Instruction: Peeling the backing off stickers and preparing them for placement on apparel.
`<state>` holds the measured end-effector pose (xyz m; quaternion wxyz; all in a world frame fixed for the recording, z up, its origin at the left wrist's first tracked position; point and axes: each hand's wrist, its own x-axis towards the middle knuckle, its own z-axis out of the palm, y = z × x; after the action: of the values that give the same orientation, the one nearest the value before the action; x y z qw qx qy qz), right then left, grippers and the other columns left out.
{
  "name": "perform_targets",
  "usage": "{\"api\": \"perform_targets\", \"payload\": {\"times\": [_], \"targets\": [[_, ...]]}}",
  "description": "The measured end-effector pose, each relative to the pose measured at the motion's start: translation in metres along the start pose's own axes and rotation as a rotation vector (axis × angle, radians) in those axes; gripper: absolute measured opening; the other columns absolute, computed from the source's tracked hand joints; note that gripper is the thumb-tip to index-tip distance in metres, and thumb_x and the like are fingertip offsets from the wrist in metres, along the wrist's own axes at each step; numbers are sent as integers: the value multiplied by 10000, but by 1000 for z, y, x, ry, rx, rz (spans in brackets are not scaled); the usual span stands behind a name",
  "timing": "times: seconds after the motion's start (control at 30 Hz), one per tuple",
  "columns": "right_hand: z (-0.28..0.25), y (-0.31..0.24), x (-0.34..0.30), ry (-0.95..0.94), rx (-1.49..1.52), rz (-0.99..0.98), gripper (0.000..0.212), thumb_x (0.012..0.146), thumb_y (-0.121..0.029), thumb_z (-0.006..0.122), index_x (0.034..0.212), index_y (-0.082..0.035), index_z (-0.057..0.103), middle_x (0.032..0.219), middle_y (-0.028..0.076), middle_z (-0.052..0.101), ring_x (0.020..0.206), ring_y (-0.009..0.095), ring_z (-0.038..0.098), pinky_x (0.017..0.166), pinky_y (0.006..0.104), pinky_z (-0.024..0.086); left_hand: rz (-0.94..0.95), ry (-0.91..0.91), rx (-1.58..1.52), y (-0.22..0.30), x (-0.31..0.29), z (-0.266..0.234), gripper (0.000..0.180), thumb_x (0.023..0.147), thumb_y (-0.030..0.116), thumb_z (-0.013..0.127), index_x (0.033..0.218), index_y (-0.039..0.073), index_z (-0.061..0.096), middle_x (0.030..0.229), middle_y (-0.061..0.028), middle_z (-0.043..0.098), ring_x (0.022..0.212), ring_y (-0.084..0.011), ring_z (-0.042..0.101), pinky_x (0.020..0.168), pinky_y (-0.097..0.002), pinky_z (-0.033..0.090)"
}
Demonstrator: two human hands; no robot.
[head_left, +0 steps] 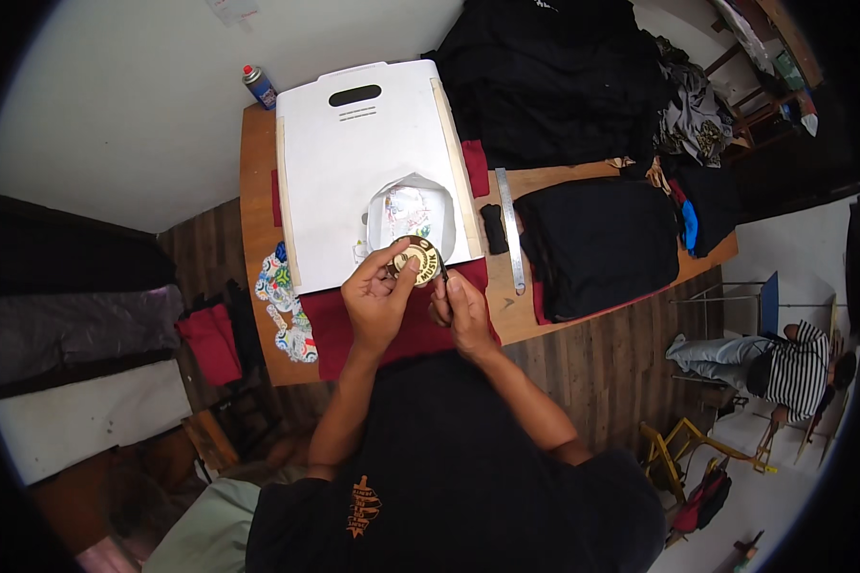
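My left hand (pixel 377 298) holds a round black and gold sticker (pixel 417 259) by its edge, just above the near edge of a white board (pixel 354 181). My right hand (pixel 463 310) pinches a thin dark tool (pixel 442 272) against the sticker's right rim. Both hands hover over a dark red cloth (pixel 354 329) spread on the wooden table (pixel 256 191). A cut paper sheet with printed colour designs (pixel 411 212) lies on the white board right behind the sticker.
A metal ruler (pixel 511 229) and a small black roll (pixel 493 227) lie right of the board. Black garments (pixel 597 239) cover the table's right and far side. A spray can (pixel 258 86) stands at the far left corner. Colourful stickers (pixel 285 306) lie left. A person in stripes (pixel 793 368) sits at right.
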<state>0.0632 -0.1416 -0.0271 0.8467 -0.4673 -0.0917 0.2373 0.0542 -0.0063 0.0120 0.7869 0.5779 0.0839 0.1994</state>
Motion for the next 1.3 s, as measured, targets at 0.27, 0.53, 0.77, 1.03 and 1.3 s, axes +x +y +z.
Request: {"api": "perform_targets", "payload": {"times": [0.27,0.53,0.77,1.03,1.3], "targets": [[0,1,-1,-9,5,-6,315,1075,-304,329,892,-76,446,577,-48,315,485,52,263,456,226,238,-32,1,-3,-1,0,0,293,891,-74,637,1181,-102,601,1015,-134,667,897,-131,653,749,-234,570],[-1,-1,-1,-5,15,-9,332,1075,-320,322,891,-72,444,580,-48,306,487,53,254,459,225,232,24,-12,-16,-7,-2,-5,309,886,-105,617,1191,-135,575,1079,-181,651,956,-163,645,857,-262,542],[-1,-3,-1,-24,2,-3,327,1073,-317,332,890,-72,448,580,-47,311,489,54,257,461,226,233,-10,7,-39,-3,-2,-3,266,888,-97,623,1151,-131,603,1091,-170,657,970,-162,645,855,-250,539],[-3,-1,-1,-35,20,-2,320,1073,-306,333,890,-71,451,577,-44,316,491,56,263,462,228,234,-27,7,-22,-2,-2,-2,273,895,-89,618,1164,-129,599,1095,-171,655,977,-164,643,859,-253,541],[-3,-1,-1,-19,24,7,319,1073,-302,336,889,-70,454,580,-42,318,492,58,266,468,229,243,-37,-5,-38,-3,-2,-2,275,899,-83,618,1169,-127,598,1095,-171,656,982,-164,643,859,-255,541]]}}
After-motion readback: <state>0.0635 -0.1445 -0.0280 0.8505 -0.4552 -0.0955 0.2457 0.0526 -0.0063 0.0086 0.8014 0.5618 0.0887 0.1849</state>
